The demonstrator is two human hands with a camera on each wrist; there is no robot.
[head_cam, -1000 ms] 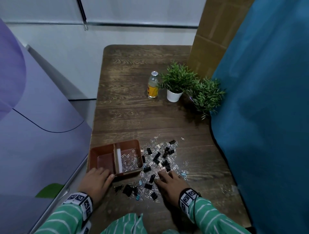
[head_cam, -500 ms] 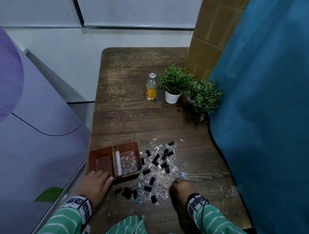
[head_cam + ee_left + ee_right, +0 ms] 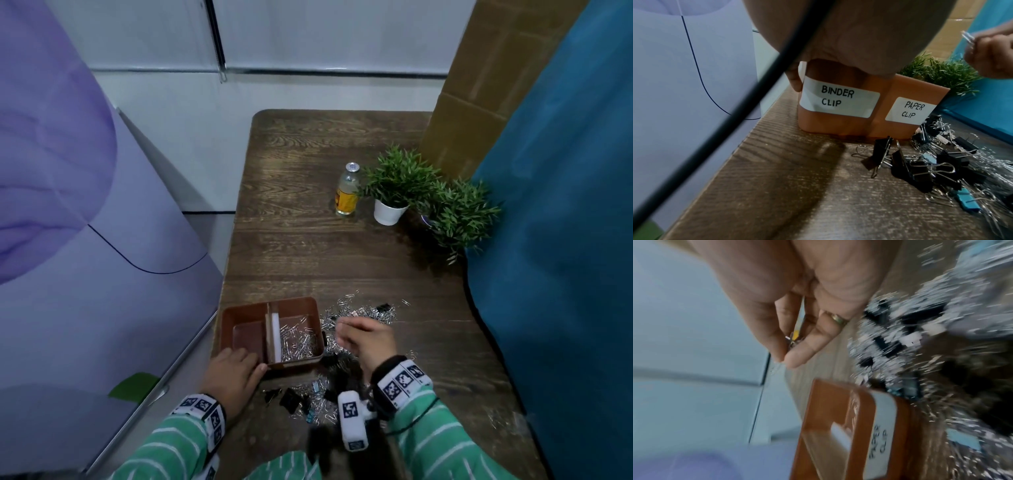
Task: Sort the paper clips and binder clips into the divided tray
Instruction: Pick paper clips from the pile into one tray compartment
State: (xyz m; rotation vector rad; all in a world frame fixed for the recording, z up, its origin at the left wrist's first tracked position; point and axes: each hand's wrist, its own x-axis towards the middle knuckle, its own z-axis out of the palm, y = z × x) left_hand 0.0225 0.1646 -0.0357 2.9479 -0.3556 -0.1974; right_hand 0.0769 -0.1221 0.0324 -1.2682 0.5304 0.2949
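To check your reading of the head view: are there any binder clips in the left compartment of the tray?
No. The left compartment of the tray shows only its bare brown floor, while the binder clips lie on the table.

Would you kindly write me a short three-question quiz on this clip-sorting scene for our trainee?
1. True or false: the tray compartment labelled BINDER CLIP already holds binder clips.
2. What is the right hand pinching? A) paper clips B) a black binder clip C) the bottle
3. Fill in: the left hand rests against the tray's ____ corner.

Key:
1. False; that compartment looks empty.
2. A
3. Near left, by the binder clip label.
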